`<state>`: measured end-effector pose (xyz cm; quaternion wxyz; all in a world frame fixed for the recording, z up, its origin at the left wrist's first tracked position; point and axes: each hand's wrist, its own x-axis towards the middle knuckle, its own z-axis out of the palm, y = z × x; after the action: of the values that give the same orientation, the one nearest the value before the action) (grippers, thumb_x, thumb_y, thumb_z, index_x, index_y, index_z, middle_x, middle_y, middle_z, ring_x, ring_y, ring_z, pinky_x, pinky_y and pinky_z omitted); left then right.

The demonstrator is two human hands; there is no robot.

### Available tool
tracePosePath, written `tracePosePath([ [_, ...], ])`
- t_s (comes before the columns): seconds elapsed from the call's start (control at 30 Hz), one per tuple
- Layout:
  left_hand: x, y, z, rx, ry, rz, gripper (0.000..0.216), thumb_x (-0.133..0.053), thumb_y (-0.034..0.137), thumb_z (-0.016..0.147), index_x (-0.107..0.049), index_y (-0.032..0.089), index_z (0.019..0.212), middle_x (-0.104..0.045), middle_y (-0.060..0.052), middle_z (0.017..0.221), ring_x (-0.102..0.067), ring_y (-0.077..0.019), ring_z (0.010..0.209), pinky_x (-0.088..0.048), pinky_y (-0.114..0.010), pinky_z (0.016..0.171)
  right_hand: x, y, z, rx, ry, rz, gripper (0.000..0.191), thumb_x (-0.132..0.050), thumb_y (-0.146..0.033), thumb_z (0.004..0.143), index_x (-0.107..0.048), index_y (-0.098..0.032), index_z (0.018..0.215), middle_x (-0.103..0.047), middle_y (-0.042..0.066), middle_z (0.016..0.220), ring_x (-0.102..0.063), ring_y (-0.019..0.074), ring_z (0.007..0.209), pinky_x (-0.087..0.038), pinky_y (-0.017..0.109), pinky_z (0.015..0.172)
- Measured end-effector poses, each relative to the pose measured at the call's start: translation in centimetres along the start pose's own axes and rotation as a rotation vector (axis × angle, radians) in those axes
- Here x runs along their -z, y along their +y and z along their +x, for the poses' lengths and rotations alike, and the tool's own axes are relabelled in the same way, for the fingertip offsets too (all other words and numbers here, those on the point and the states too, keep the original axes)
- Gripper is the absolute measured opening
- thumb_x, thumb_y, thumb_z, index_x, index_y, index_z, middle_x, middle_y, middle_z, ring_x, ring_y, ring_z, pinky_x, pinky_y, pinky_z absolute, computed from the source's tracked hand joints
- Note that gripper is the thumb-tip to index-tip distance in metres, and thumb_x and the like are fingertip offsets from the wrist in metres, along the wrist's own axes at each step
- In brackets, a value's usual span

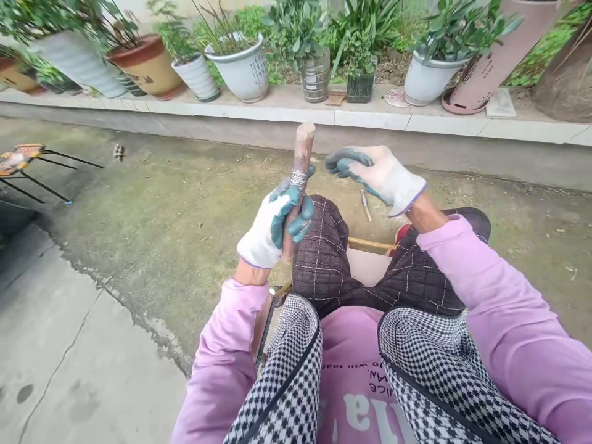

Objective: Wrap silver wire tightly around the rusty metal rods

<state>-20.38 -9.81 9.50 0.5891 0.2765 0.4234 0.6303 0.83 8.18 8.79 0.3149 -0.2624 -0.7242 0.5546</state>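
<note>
My left hand, in a white glove with blue-green coated fingers, is wrapped round a thick wooden stick. The stick is held nearly upright, its pale cut end at the top. Silvery wire is wound in several turns round it, just above my fingers. To the right of the stick and apart from it, my right hand is raised in a matching glove. Its fingers are bent and pressed together; anything thin between them cannot be made out. On the ground below lies a small pale stick-like piece.
Several potted plants, including a white pot, stand along a low tiled ledge ahead. A woven stool with black legs is at the left, near a small dark object. My checked trouser knees are below my hands.
</note>
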Motion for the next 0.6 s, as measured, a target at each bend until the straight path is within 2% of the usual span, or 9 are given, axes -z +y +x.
tracePosePath([
  [0.07,-1.0,0.0,-0.6,0.03,0.013,-0.014,0.087,-0.106,0.055,0.103,-0.073,0.025,0.179,-0.066,0.012,0.07,-0.036,-0.0075,0.04,-0.034,-0.02,0.039,-1.6,-0.4,-1.2,-0.021,-0.12,0.12,0.031,-0.097,-0.051,0.112,-0.094,-0.02,0.114,-0.096,0.011,0.115,-0.092,0.029,0.119,-0.079,0.044,0.112],
  [0.13,-1.5,0.1,-1.1,0.03,0.041,-0.03,0.081,-0.103,0.058,0.107,-0.076,0.025,0.176,-0.064,0.012,0.069,-0.033,-0.0072,0.039,-0.033,-0.021,0.038,-2.0,-0.1,-2.6,-0.07,-0.211,0.241,0.048,-0.101,-0.067,0.108,-0.092,-0.02,0.11,-0.096,0.014,0.112,-0.094,0.0292,0.109,-0.081,0.044,0.103],
  [0.23,-1.3,0.3,-1.4,-0.005,0.074,-0.07,0.061,-0.092,0.062,0.117,-0.082,0.03,0.168,-0.056,0.012,0.067,-0.024,-0.0064,0.038,-0.029,-0.021,0.035,-0.8,0.8,-4.9,-0.153,-0.206,0.362,0.059,-0.1,-0.08,0.106,-0.091,-0.021,0.111,-0.095,0.016,0.108,-0.092,0.0286,0.091,-0.082,0.044,0.087],
  [0.37,-0.6,0.2,-1.2,0.02,0.042,-0.104,0.039,-0.081,0.061,0.124,-0.087,0.039,0.155,-0.051,0.01,0.066,-0.02,-0.0077,0.038,-0.026,-0.023,0.033,1.0,1.0,-8.1,-0.255,-0.129,0.378,0.054,-0.099,-0.075,0.106,-0.096,-0.022,0.113,-0.093,0.015,0.099,-0.086,0.0286,0.077,-0.078,0.045,0.072],
  [0.5,-0.8,-0.5,-1.3,0.048,0.048,-0.142,0.041,-0.077,0.063,0.127,-0.083,0.037,0.158,-0.047,0.013,0.068,-0.017,-0.0064,0.039,-0.027,-0.02,0.035,1.2,0.7,-10.5,-0.235,-0.05,0.342,0.052,-0.105,-0.073,0.1,-0.098,-0.023,0.114,-0.089,0.009,0.089,-0.074,0.0218,0.064,-0.068,0.039,0.061],
  [0.6,-0.8,-1.0,-1.7,0.047,0.03,-0.149,0.043,-0.073,0.06,0.128,-0.081,0.034,0.162,-0.048,0.013,0.069,-0.016,-0.0067,0.038,-0.027,-0.021,0.035,0.7,0.3,-11.6,-0.2,0.005,0.317,0.049,-0.113,-0.063,0.092,-0.099,-0.024,0.118,-0.084,0.002,0.084,-0.07,0.0176,0.065,-0.065,0.034,0.062],
])
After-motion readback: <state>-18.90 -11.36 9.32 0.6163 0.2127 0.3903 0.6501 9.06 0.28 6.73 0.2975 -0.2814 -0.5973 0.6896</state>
